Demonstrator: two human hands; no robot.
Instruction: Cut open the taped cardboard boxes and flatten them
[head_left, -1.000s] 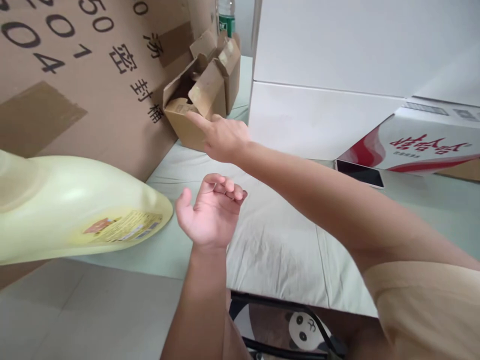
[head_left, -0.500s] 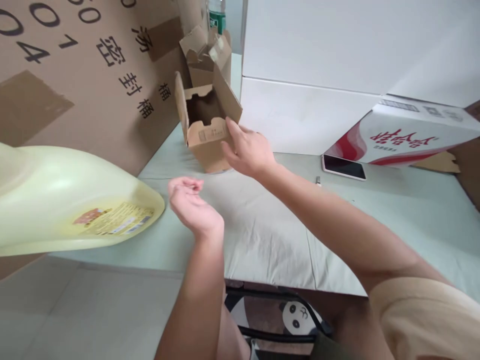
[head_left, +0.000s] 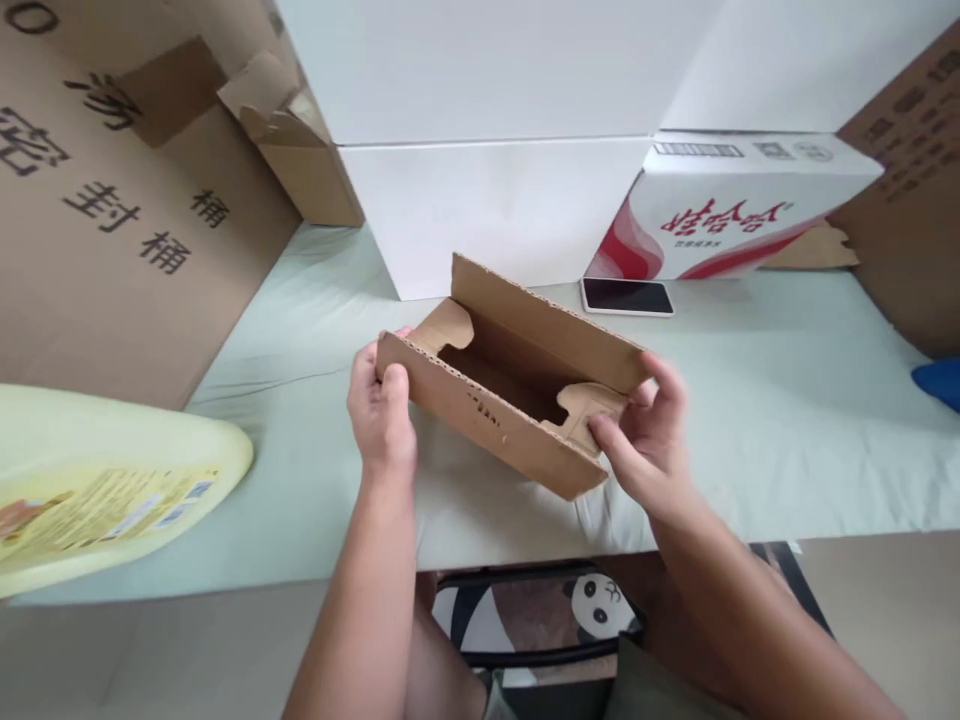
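An open brown cardboard box [head_left: 517, 440] is held between both hands over the cloth-covered table [head_left: 300, 520]. Its two long flaps stand up, and notched short flaps lean over the dark inside. At the box's left end is my left hand [head_left: 382, 410], closed with the thumb on the near flap. My right hand [head_left: 649, 430] grips the opposite end, thumb on the short flap and fingers by the far flap. The bottom of the box is hidden from view.
At the left stand a pale yellow jug [head_left: 127, 470] and a large carton [head_left: 97, 230]. Another small open box [head_left: 307, 175] sits behind. White boxes [head_left: 480, 210], a red-and-white carton [head_left: 727, 220] and a phone [head_left: 628, 296] line the back. A blue item [head_left: 937, 382] is at the right edge.
The cardboard box has come away from the back left towards me and turned. My left hand, earlier apart from it, now grips one end; my right hand holds the other. The view has shifted right.
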